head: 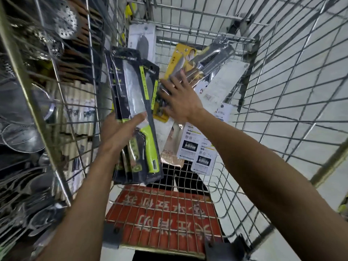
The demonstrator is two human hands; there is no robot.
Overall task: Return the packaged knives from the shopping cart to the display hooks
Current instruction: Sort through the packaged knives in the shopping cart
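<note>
My left hand (120, 132) grips a stack of black-carded packaged knives (135, 102) with green handles, held upright inside the shopping cart (273, 102) against its left wall. My right hand (180, 98) reaches forward with its fingers spread flat on a yellow-carded packaged knife (180, 59) that leans in the cart. Beyond it lie a clear-packed knife (216, 57), a white-carded knife (143, 42) at the back, and several white cards face down (199, 147) on the cart floor. No display hooks are visible.
Left of the cart, wire shelving (33, 95) carries steel ladles, skimmers and strainers (66, 21). A red sign with white characters (165, 217) covers the cart's folded seat flap close to me. White floor tiles (305, 76) show through the mesh on the right.
</note>
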